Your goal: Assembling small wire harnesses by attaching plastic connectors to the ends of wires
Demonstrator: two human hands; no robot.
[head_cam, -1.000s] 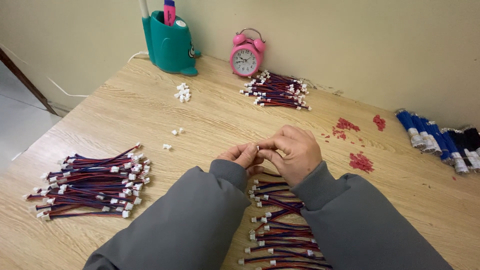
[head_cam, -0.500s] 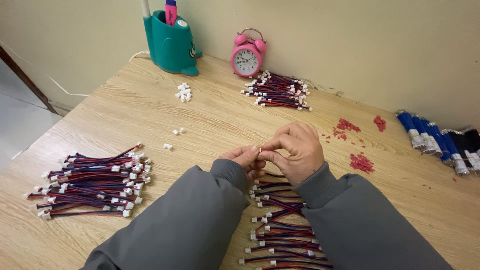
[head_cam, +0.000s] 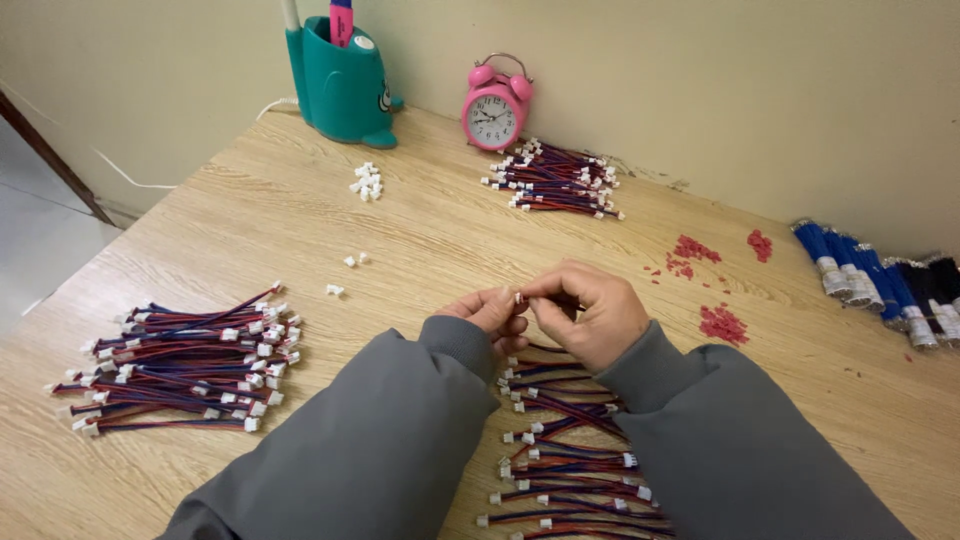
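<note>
At the middle of the frame my left hand (head_cam: pixel 490 312) and right hand (head_cam: pixel 585 315) meet, fingers pinched together on a small white connector (head_cam: pixel 518 297) with its thin wire hidden behind them. I judge I'm seating a wire end into that housing; next I'd need a firm, straight push. Below my wrists lies a heap of red-and-blue leads (head_cam: pixel 565 450); a larger bundle (head_cam: pixel 180 360) sits at lower left of the counter (head_cam: pixel 440 230), loose white housings (head_cam: pixel 365 182) at upper centre-left.
</note>
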